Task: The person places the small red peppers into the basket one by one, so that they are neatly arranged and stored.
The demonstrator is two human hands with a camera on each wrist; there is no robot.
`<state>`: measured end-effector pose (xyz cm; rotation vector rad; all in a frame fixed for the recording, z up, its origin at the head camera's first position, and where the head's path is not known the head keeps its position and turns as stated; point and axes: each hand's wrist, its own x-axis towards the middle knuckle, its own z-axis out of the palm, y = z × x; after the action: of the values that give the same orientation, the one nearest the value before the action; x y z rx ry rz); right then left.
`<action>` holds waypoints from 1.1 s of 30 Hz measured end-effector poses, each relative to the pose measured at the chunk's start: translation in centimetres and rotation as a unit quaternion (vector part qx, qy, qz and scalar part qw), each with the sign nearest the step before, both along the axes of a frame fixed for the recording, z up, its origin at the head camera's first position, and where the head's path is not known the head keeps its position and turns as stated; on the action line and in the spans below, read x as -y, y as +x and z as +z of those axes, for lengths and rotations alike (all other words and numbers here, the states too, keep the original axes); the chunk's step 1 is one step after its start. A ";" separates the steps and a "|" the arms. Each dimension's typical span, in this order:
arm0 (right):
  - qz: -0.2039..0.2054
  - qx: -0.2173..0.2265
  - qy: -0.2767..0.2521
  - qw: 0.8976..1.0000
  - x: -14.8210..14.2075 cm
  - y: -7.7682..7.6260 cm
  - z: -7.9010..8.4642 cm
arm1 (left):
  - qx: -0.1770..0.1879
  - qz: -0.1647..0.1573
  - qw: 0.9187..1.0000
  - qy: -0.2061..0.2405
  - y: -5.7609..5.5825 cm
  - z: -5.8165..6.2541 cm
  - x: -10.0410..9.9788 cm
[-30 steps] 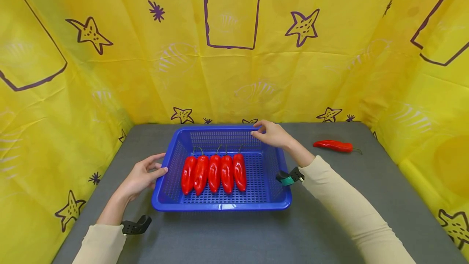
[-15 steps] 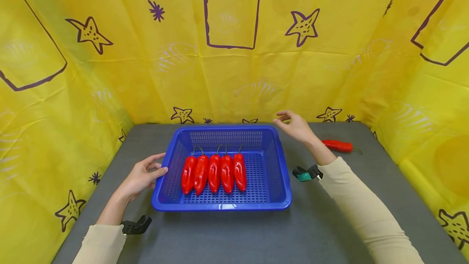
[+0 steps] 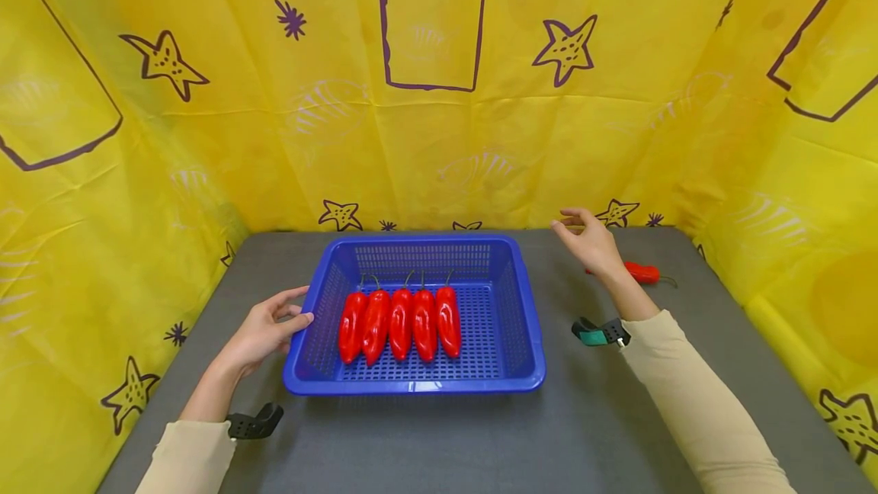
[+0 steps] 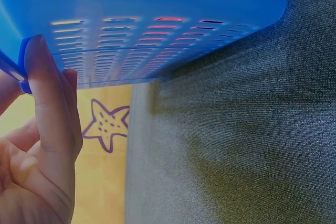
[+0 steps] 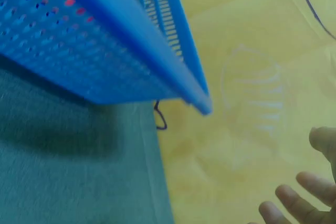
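A blue plastic basket with slotted walls stands on the grey table. Inside, several red chili peppers lie side by side, their stems toward the far wall. At its left rim, my left hand pinches the edge, thumb on top and fingers outside; the left wrist view shows these fingers against the rim. My right hand hovers to the right of the basket, holding nothing, fingers loosely bent. Partly hidden behind that hand and wrist is a single red chili pepper on the table.
Yellow cloth with starfish drawings hangs behind and along both sides of the grey table. Each wrist wears a black strap, and the right strap has a green patch.
My right hand has moved right, from above the basket's far right corner to beside the lone chili pepper, partly covering it. The left hand and basket have stayed put.
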<state>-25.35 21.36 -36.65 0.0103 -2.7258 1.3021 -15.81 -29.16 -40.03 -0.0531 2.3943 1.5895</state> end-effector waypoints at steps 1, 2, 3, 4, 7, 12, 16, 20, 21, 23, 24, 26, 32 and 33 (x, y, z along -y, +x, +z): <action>-0.005 0.002 0.002 1.000 -0.3 0.1 -0.1 | -0.001 0.001 1.000 -0.002 0.0 0.0 0.0; -0.008 0.003 0.002 1.000 -0.6 0.3 -0.3 | -0.001 0.001 1.000 -0.004 0.0 0.0 0.0; -0.012 0.004 0.001 1.000 -1.0 0.4 -0.4 | -0.002 0.000 1.000 -0.005 0.0 0.0 0.0; -0.015 0.005 0.003 1.000 -1.3 0.6 -0.6 | -0.003 0.000 1.000 -0.007 0.0 0.0 0.0; -0.021 0.012 0.006 1.000 -2.4 0.9 -1.1 | -0.004 -0.001 1.000 -0.009 0.1 0.0 0.0; -0.041 0.032 0.007 0.999 -4.0 1.5 -2.3 | -0.003 -0.002 1.000 -0.009 0.1 0.0 0.1; -0.060 0.037 0.003 0.997 -5.1 1.9 -3.2 | -0.004 -0.001 1.000 -0.011 0.1 0.0 0.1; -0.076 0.041 0.003 0.996 -6.1 2.5 -3.9 | -0.004 0.000 1.000 -0.011 0.0 0.0 0.0; -0.081 0.042 0.002 0.996 -6.3 2.6 -4.0 | -0.004 0.000 1.000 -0.012 0.1 0.0 0.0; -0.094 0.044 0.000 0.995 -6.8 2.9 -4.3 | -0.003 0.001 1.000 -0.010 0.1 0.0 0.0; -0.100 0.047 -0.002 0.994 -7.0 3.0 -4.4 | -0.004 0.000 1.000 -0.009 0.1 0.0 0.0; -0.117 0.055 -0.007 0.992 -7.6 3.2 -4.6 | -0.003 0.000 1.000 -0.008 0.1 0.0 -0.1; -0.168 0.096 -0.011 0.981 -9.3 3.3 -5.4 | -0.002 -0.001 1.000 -0.005 0.1 0.0 0.0; -0.175 0.100 -0.007 0.979 -9.6 3.3 -5.6 | -0.002 -0.001 1.000 -0.005 0.1 0.0 0.0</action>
<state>-22.08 30.95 -42.23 -0.6038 -2.7081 1.2762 -15.74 -29.14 -40.02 -0.0503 2.4038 1.5796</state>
